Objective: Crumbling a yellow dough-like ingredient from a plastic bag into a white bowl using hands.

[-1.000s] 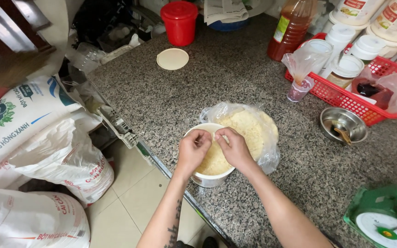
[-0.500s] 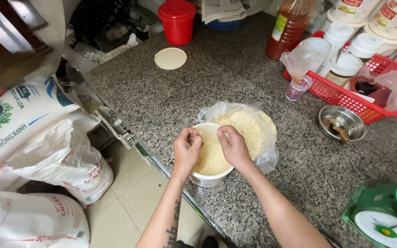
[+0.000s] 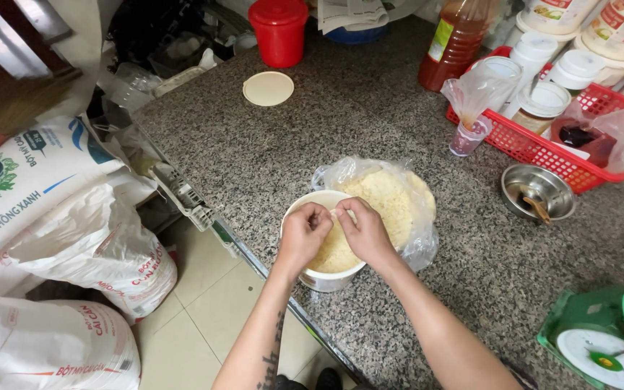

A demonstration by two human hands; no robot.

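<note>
A speckled grey granite counter (image 3: 341, 123) fills the view. Left of the counter, pale floor tiles (image 3: 196, 325) show. White sacks (image 3: 74, 238) lie there.

Kitchen, likely a home or small food-preparation space. Evidence: speckled granite counter (image 3: 370, 123); large printed flour sacks (image 3: 52, 238) stacked on the tiled floor (image 3: 204, 318) at left; red plastic basket (image 3: 543, 144) of lidded condiment jars at far right; bottle of reddish-brown liquid (image 3: 456, 43); small steel bowl (image 3: 537, 191); green kitchen scale (image 3: 601, 339) at near right; red lidded tub (image 3: 279, 30).
</note>
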